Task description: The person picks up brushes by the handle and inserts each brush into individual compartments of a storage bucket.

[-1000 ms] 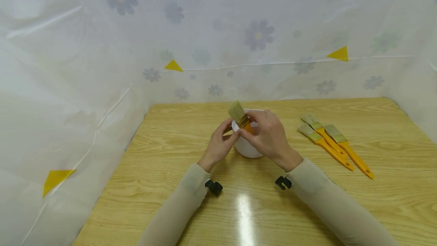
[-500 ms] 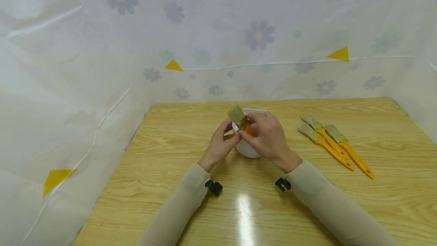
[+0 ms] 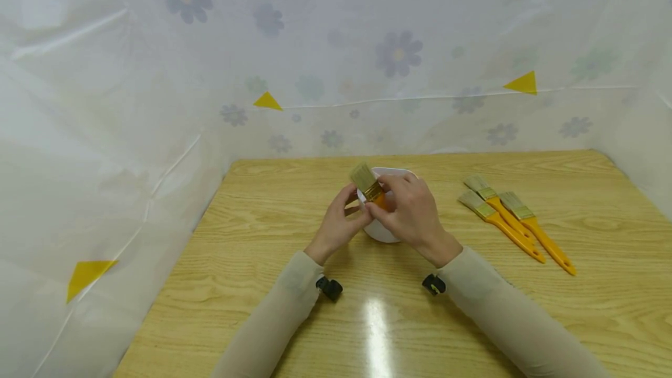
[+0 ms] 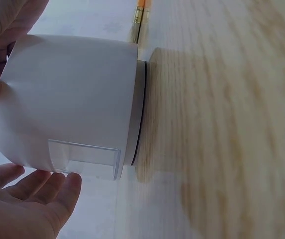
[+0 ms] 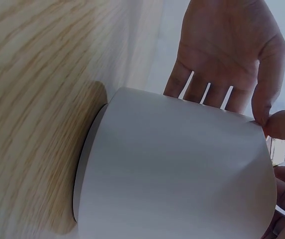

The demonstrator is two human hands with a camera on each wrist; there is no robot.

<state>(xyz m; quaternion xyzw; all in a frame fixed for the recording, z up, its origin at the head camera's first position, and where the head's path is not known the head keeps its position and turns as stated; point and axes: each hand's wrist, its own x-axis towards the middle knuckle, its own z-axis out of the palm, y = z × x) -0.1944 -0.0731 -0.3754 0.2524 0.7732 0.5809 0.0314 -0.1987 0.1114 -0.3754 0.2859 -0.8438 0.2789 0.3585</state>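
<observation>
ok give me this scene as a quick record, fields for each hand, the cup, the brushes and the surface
right hand: the right hand pinches a paintbrush by its orange handle, bristles up, over the white cup
left hand: the left hand is at the cup's left side with its fingers on the brush near the ferrule
cup: white, upright on the wooden table, a clear tab low on its wall
spare brushes: three orange-handled brushes lie together to the right
surround: flower-print plastic sheeting
</observation>
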